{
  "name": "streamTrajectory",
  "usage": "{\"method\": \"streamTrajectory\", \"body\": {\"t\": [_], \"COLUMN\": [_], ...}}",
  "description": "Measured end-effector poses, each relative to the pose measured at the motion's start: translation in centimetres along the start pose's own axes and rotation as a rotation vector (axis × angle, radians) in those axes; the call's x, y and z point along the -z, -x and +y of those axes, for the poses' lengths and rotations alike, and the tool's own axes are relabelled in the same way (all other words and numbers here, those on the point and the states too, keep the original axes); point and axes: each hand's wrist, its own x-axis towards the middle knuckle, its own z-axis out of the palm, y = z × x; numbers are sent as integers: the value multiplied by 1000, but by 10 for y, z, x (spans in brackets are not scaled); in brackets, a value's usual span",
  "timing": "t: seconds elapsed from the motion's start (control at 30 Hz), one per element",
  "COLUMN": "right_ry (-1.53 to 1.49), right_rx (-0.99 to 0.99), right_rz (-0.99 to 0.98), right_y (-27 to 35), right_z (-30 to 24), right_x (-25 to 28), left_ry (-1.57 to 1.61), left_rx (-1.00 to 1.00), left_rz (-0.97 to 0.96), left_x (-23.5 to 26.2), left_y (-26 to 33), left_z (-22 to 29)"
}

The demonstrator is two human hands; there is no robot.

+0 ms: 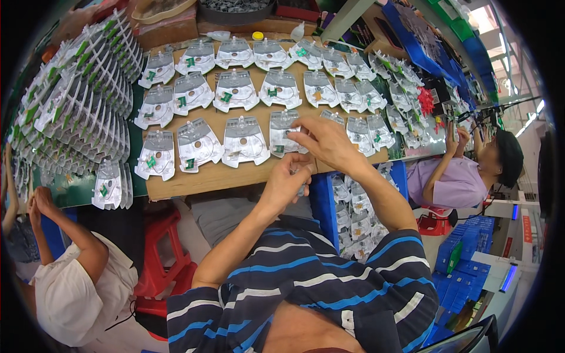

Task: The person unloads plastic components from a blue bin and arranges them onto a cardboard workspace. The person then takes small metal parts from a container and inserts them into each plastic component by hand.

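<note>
My right hand (329, 143) reaches over a grey-and-white plastic housing (282, 125) in the front row. Its thumb and forefinger are pinched at the housing's surface, and whatever is between them is too small to name. Just nearer to me, my left hand (285, 187) is curled closed beside that housing's lower edge. Something pale shows at its fingers, mostly hidden. Left of this, a similar housing (244, 141) lies flat with a round hole and thin wires. Another housing (197, 144) beside it carries a small green circuit board (189, 163).
Rows of housings lie on a cardboard sheet (200, 183). Tall stacks of housings (82, 100) rise at the left. A blue bin (322, 203) with more housings stands by my right arm. A person (82, 282) sits at left near a red stool (162, 250); another person (453, 176) works at right.
</note>
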Motion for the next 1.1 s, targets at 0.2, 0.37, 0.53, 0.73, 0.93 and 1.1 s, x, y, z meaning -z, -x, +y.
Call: {"method": "streamTrajectory", "body": {"t": [0.2,0.37,0.53,0.73,0.93,1.1], "right_ry": [-278,-186,-87,-262,191,355], "right_rx": [144,177,219,161,261,406], "right_rz": [-346,-405,-294,91,504,415], "right_y": [17,14,6,-17,-81,-90], "right_z": [-28,-30,-23,-15,33,48], "right_x": [26,29,32,35,-3,-22], "left_ry": [-251,-340,-227,42,186,239], "left_rx": [-87,-56,-6,-51,-15,-3], "left_rz": [3,25,-57,-170,-170,-189], "left_x": [8,7,17,34,43,55], "left_y": [4,0,8,5,-5,3], "left_z": [13,18,41,58,54,46]}}
